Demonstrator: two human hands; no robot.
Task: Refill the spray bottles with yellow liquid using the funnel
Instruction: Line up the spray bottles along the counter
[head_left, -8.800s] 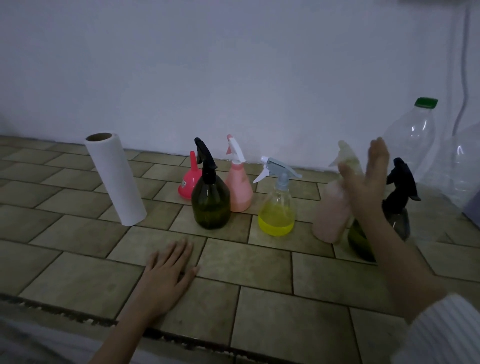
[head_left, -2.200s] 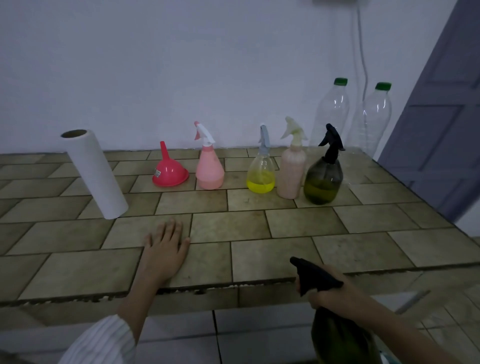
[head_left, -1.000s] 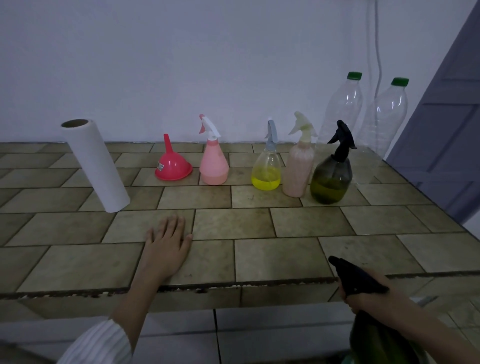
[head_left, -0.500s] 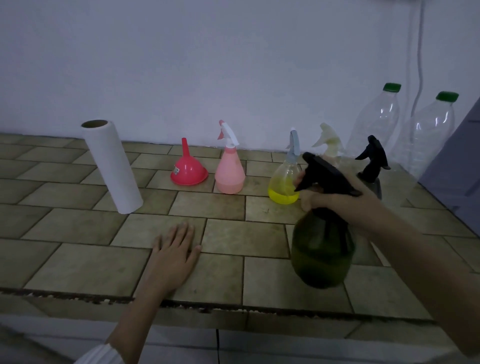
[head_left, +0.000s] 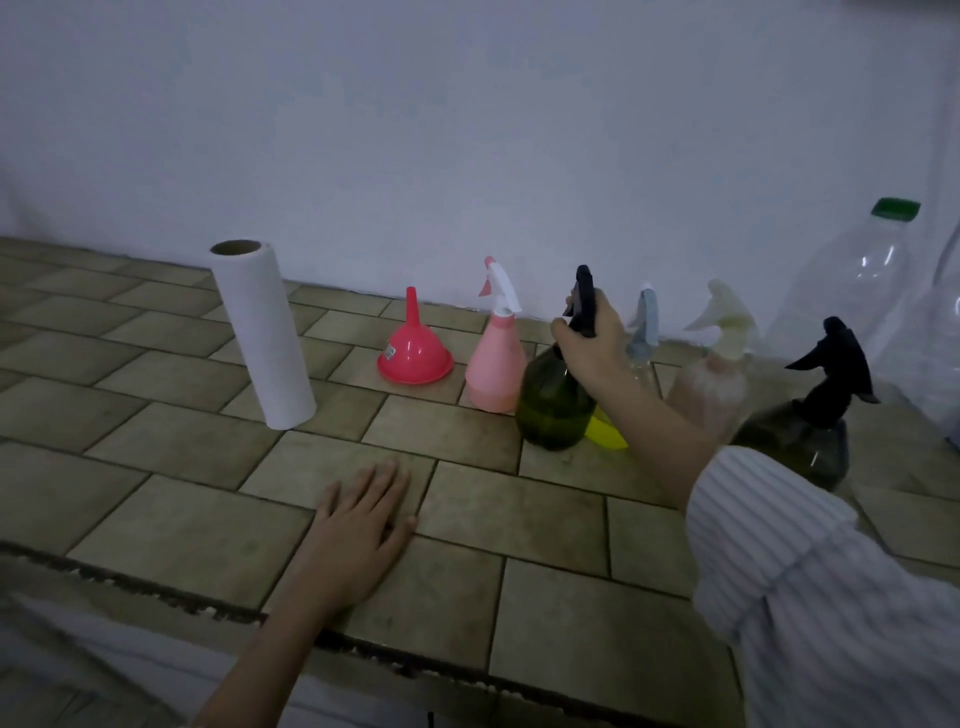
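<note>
My right hand (head_left: 589, 348) grips the black trigger head of a dark green spray bottle (head_left: 553, 402), which stands on the tiled counter (head_left: 467, 514) just right of the pink spray bottle (head_left: 496, 364). A red funnel (head_left: 414, 351) sits upside down left of the pink bottle. Behind my right arm, the clear bottle with yellow liquid (head_left: 605, 434) is mostly hidden. A beige spray bottle (head_left: 714, 374) and a second dark green spray bottle (head_left: 810, 431) stand further right. My left hand (head_left: 363, 525) lies flat on the counter, fingers apart.
A white paper towel roll (head_left: 262, 332) stands upright at the left. Two large empty clear plastic bottles (head_left: 852, 291), one with a green cap in view, stand at the far right against the white wall. The counter's rough front edge (head_left: 208, 608) runs below my left hand.
My right hand has carried the dark green spray bottle from the counter's front up and back into the row, beside the pink bottle. My left hand has stayed flat on the tiles.
</note>
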